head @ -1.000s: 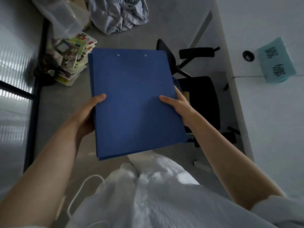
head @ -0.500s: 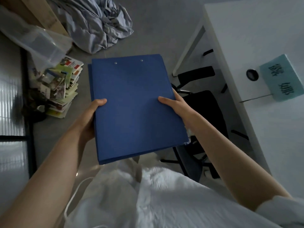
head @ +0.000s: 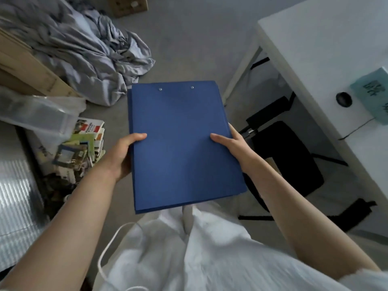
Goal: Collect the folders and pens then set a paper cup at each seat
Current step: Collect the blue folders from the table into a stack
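A stack of blue folders [head: 180,143] is held flat in front of my body, above the grey floor. Two metal rivets show near its far edge. My left hand [head: 120,156] grips the stack's left edge, thumb on top. On the right edge my right hand [head: 233,147] holds it the same way. No pens or paper cups are in view.
A white table [head: 310,45] stands at the right with a teal name card [head: 373,95] and a round cable hole [head: 343,99]. A black office chair [head: 283,158] sits beside it. Crumpled grey cloth [head: 84,47], a magazine pile [head: 84,148] and cardboard lie left.
The view has swung left and up: the table and chair slid rightward, more of the grey cloth and cardboard came into view. Both hands keep the same hold on the folders.
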Available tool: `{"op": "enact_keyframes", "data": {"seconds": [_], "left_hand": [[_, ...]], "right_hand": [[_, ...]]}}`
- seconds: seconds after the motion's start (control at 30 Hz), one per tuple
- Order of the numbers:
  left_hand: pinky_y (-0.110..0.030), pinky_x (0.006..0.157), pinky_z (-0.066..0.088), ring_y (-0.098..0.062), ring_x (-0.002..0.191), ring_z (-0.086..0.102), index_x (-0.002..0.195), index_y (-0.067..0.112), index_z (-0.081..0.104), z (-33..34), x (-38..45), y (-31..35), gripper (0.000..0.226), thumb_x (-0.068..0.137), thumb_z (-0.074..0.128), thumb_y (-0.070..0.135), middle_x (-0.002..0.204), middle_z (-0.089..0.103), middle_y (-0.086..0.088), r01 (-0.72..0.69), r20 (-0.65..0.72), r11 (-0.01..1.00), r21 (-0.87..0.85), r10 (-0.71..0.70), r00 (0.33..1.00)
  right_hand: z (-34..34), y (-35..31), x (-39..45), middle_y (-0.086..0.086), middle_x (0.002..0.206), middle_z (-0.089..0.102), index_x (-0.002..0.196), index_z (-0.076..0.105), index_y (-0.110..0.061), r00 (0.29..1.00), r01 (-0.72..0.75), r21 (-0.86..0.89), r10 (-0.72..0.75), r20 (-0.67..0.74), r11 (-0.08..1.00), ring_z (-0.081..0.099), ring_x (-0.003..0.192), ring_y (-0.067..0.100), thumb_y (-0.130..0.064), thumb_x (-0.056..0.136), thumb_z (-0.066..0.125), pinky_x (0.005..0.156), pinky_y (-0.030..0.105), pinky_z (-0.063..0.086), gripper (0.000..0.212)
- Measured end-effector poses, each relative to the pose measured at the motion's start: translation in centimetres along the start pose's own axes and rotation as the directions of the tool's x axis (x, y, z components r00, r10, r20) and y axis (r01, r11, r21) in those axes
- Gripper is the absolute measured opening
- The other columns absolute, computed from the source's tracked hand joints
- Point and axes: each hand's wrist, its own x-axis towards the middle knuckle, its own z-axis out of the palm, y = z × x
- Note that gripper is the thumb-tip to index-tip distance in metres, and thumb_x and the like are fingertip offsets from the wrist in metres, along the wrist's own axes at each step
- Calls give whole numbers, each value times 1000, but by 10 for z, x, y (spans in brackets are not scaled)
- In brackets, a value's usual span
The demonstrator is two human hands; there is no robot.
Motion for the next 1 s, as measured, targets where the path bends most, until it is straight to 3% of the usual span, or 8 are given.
{"op": "enact_keyframes", "data": {"seconds": [0.17, 0.3, 0.47, 0.57, 0.83, 0.9, 1.0], "left_hand": [[-32, 73, 53, -14, 62, 71, 91, 18, 68, -2, 30, 58, 18, 91, 56, 31, 78, 75, 0, 11, 12, 997, 77, -12, 1000], [-36, 83, 55, -18, 75, 73, 99, 18, 71, 4, 56, 92, 23, 87, 65, 37, 92, 77, -2, 18, 71, 994, 111, -26, 997], [-36, 78, 57, -19, 74, 74, 98, 16, 72, 25, 105, 149, 20, 87, 65, 31, 93, 77, -4, -15, 115, 990, 143, -1, 993], [-31, 67, 61, -19, 71, 73, 100, 14, 71, 44, 136, 190, 18, 88, 62, 25, 91, 76, -5, -50, 111, 990, 129, 36, 993], [-31, 69, 60, -18, 71, 73, 99, 14, 70, 100, 201, 284, 17, 90, 58, 22, 89, 76, -4, -71, 156, 987, 145, 48, 987], [-30, 67, 60, -18, 72, 73, 100, 13, 70, 113, 217, 304, 18, 91, 57, 22, 88, 77, -4, -76, 187, 985, 154, 46, 981], [-30, 70, 60, -19, 75, 73, 101, 14, 70, 132, 245, 333, 18, 91, 57, 23, 92, 77, -3, -72, 209, 981, 179, 33, 977]], "right_hand": [[24, -28, 26, -2, 116, 70, 130, 52, -39, 998, 28, 51, -25, -53, 998, 71, 98, 23, -21, 83, 74, 79, 41, 59, 55], [27, -52, 50, -3, 116, 70, 131, 51, -37, 994, 49, 40, -45, -97, 998, 72, 96, 20, -22, 84, 73, 75, 36, 59, 54], [18, -95, 95, -3, 117, 69, 134, 48, -37, 989, 91, 43, -85, -123, 995, 72, 94, 18, -21, 85, 72, 71, 32, 59, 57], [9, -132, 128, -5, 116, 69, 135, 47, -39, 985, 127, 38, -121, -121, 991, 71, 96, 18, -21, 85, 72, 75, 34, 59, 59], [-24, -218, 197, -13, 107, 70, 111, 52, -51, 973, 171, 49, -160, -169, 984, 72, 92, 13, -19, 84, 73, 78, 33, 60, 47], [-31, -234, 212, -13, 111, 69, 118, 51, -50, 966, 181, 53, -168, -199, 982, 71, 94, 13, -20, 83, 74, 82, 36, 59, 51], [-43, -253, 239, -14, 126, 58, 146, 28, -44, 953, 168, 75, -143, -267, 983, 68, 103, 11, -24, 80, 77, 84, 34, 58, 85]]}}
